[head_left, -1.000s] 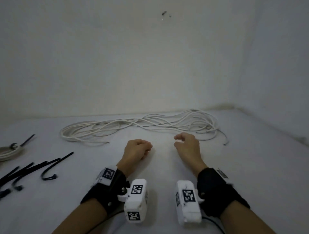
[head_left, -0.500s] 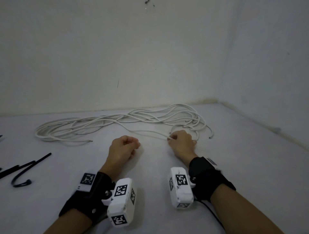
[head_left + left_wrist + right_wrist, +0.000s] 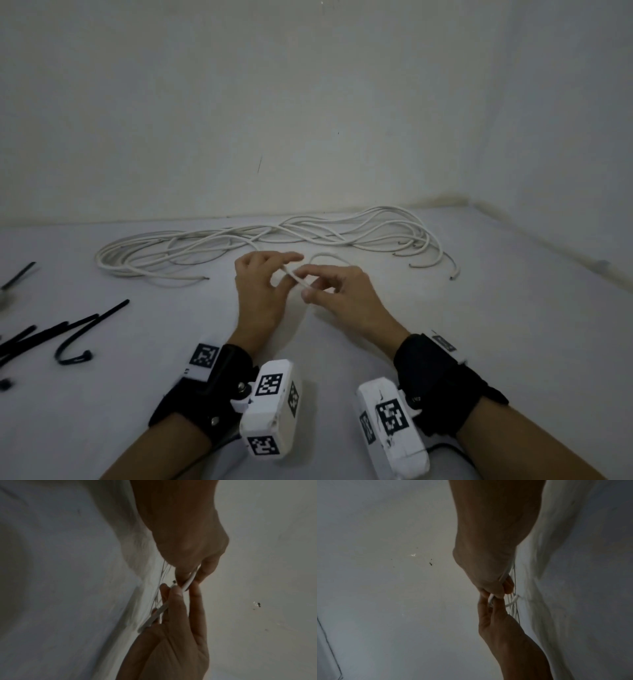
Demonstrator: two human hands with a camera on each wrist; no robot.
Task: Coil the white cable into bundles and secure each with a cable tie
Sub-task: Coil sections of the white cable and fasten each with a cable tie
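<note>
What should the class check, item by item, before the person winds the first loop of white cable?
1. Left hand pinches the white cable: ok.
2. Right hand pinches it too: ok.
3. Cable end visible at the grip, in the left wrist view: ok.
4. Rest of the cable pile free of knots: cannot tell.
5. Black cable ties on the table, to the left: ok.
6. Any bundle tied yet: not ok.

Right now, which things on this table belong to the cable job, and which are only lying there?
Belonging to the job:
- white cable, loose on the table, one strand pinched by the left hand and the right hand
- black cable ties, at the left

Only lying there:
- a pale object at the left edge, cut off; I cannot tell what it is
</note>
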